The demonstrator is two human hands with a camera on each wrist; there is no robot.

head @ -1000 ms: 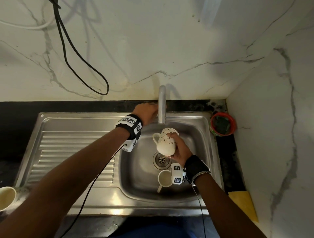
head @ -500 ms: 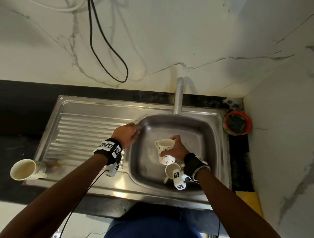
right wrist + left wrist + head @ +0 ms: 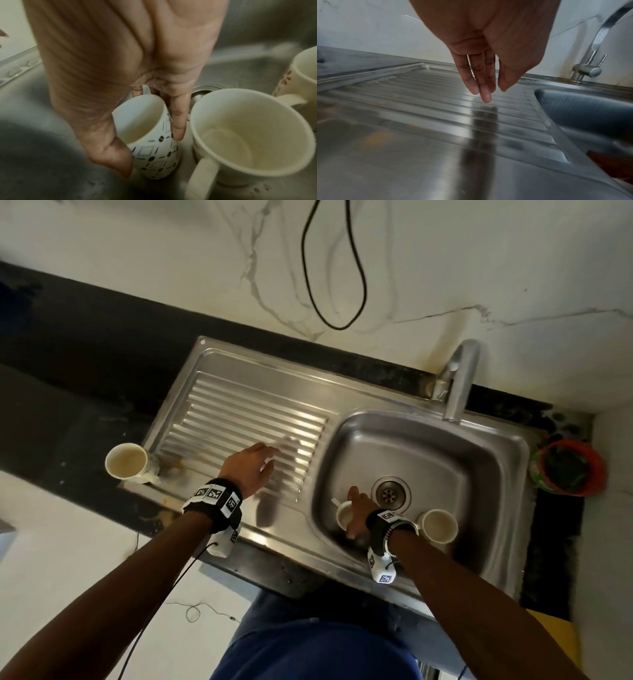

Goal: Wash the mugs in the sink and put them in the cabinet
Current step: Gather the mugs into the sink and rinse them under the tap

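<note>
Cream mugs (image 3: 240, 135) upright in sink (image 3: 479, 446) (one patterned)

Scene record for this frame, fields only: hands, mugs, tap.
left hand: fingers straight, above drainboard, holds nothing
right hand: grips patterned mug, mouth up, in sink basin
also in basin: second mug, third mug, both mouth up
counter mug: at drainboard's left end
faucet: no water visible

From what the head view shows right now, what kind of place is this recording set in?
Most likely a home kitchen: a stainless steel sink with a ribbed drainboard and tap, set in a dark counter against a marble-look wall, with mugs in the basin.
</note>
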